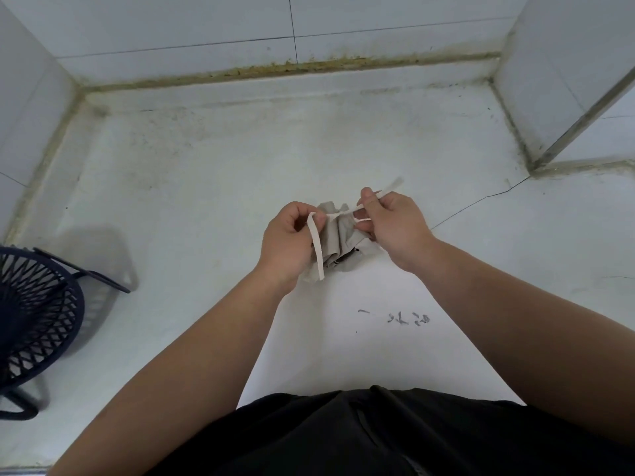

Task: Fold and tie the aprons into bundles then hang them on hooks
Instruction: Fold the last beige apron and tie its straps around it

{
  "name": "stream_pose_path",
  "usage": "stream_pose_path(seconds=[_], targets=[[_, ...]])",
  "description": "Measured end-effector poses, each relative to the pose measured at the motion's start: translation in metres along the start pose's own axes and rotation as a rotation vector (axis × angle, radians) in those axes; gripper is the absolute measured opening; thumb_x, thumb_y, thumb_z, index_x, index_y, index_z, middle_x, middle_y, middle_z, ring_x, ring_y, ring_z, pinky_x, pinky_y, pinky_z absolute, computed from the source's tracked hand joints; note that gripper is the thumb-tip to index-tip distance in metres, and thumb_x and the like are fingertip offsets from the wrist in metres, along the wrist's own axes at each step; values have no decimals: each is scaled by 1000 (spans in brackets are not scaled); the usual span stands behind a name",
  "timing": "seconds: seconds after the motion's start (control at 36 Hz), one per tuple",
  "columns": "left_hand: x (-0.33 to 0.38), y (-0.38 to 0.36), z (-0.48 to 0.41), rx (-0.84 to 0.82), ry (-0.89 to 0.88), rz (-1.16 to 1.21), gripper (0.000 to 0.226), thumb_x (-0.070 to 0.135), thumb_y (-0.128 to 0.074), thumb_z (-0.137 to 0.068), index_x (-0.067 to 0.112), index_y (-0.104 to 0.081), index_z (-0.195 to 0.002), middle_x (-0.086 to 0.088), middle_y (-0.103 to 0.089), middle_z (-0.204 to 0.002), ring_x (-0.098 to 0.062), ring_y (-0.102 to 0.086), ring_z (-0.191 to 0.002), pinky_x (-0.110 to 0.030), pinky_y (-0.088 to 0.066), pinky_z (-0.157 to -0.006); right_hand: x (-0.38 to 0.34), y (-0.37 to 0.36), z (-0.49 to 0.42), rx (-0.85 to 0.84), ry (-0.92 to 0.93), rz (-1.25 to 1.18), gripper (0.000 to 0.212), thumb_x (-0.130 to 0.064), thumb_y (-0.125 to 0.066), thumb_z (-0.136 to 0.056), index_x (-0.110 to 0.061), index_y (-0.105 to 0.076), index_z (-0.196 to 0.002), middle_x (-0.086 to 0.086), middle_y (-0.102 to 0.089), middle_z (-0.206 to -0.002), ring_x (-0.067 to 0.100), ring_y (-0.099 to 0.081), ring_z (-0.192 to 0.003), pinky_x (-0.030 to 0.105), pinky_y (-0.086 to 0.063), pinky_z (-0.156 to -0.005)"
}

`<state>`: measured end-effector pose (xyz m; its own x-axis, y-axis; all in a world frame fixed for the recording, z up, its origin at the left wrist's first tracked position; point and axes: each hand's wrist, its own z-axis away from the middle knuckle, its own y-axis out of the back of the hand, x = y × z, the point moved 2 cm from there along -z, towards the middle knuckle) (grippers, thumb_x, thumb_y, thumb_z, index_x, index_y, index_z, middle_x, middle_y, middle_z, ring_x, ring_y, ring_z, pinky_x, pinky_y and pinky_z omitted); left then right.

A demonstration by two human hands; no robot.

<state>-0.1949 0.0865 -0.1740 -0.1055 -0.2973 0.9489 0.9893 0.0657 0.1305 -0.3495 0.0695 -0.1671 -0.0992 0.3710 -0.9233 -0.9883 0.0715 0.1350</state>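
The crumpled grey cloth apron bundle [338, 240] sits between my hands, both touching it, its flat white tie strap [317, 250] running left-right across it, left hand [287, 242] and right hand [391, 228] each pinching an end.

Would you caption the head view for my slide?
Left hand and right hand pinch white fabric straps round a bunched beige cloth apron.

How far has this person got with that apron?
Done: the grey-beige cloth apron is bunched into a small bundle. In hand: the left hand and right hand pinch its cream straps, with a tie across it. Left: the knot looks unfinished, strap ends loose; hanging comes after.
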Motion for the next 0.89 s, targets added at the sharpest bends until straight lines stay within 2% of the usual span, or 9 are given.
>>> stream_pose_path(seconds=[0.06,0.14,0.28,0.39,0.47,0.61,0.69,0.78,0.89], targets=[[-6,7,-1,13,14,-61,22,7,-56,-94,19,-59,-75,6,-58,-73,-5,-53,-64,-20,-44,-64,6,5,-4,73,-48,-1,31,-31,-46,-99,-14,-55,-75,3,-61,-78,12,-58,-61,19,-48,-57],[-14,18,-2,48,32,-86,29,-3,-50,-90,18,-57,-72,2,-58,-74,-16,-54,-71,-32,-47,-70,15,11,-8,116,-89,101,35,-35,-45,-98,-15,-55,-71,0,-63,-76,19,-60,-78,37,-50,-80],[-16,19,1,76,56,50,22,-1,-50,-95,11,-55,-79,-5,-63,-83,-12,-69,-77,-33,-56,-81,19,9,-9,180,-182,62,41,-31,-45,-97,-14,-52,-61,0,-62,-67,26,-59,-79,47,-50,-83],[-13,14,1,79,60,232,21,-7,-51,-92,9,-53,-78,-3,-71,-86,-18,-70,-84,-30,-55,-80,20,5,-8,165,-246,-24,36,-32,-41,-98,-12,-49,-69,1,-63,-67,23,-60,-72,42,-50,-77],[0,7,1,-15,100,414,21,-4,-49,-96,8,-52,-78,-4,-72,-92,-18,-71,-88,-25,-55,-79,11,2,-7,90,-212,-82,32,-34,-36,-101,-13,-47,-79,3,-63,-69,20,-55,-59,34,-47,-61],[6,-1,2,-32,58,251,21,4,-44,-100,11,-49,-81,-3,-69,-87,-17,-65,-85,-26,-54,-76,3,1,-4,15,-269,-176,33,-37,-37,-101,-13,-46,-80,7,-54,-66,19,-52,-53,24,-43,-48],[1,-3,0,29,61,203,18,5,-46,-99,12,-51,-83,1,-68,-83,-14,-65,-76,-29,-54,-78,7,-4,-1,-54,-346,-195,32,-36,-49,-97,-9,-50,-79,11,-51,-71,24,-51,-65,28,-48,-56],[1,-5,-1,47,51,189,15,8,-49,-98,14,-52,-85,4,-69,-83,-12,-65,-74,-28,-55,-76,13,-8,1,-136,-345,-172,12,-13,-62,-89,-7,-52,-85,14,-46,-85,25,-47,-80,26,-51,-60],[6,-7,2,54,8,177,13,7,-51,-97,14,-54,-86,4,-68,-81,-12,-64,-78,-23,-55,-76,18,-8,0,-139,-273,-97,23,-5,-60,-90,-11,-47,-71,13,-43,-82,24,-46,-74,32,-48,-69]])
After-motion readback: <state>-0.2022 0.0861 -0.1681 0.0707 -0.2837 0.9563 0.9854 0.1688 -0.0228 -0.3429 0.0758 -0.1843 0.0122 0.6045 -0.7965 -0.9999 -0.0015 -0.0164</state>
